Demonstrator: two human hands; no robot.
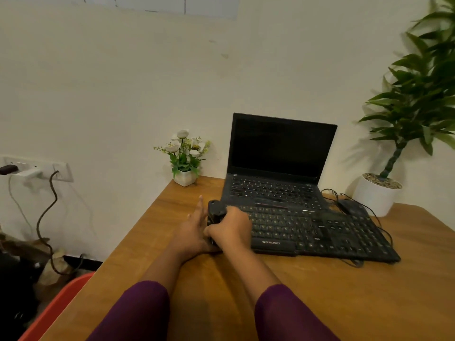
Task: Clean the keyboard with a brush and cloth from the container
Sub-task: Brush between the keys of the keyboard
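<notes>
A black keyboard (pixel 320 232) lies on the wooden table (pixel 320 291), partly over the front of an open laptop. At its left end stands a small black container (pixel 216 209); its contents are hidden. My right hand (pixel 231 230) is closed around the container's lower right side. My left hand (pixel 194 227) rests against its left side with the fingers stretched out and apart. No brush or cloth is visible.
A dark laptop (pixel 278 153) stands open behind the keyboard. A small white flower pot (pixel 184 178) sits at the table's back left corner, a black mouse (pixel 349 205) with cables and a big potted plant (pixel 376 193) at the back right. A red tub (pixel 56 308) sits below the table's left edge.
</notes>
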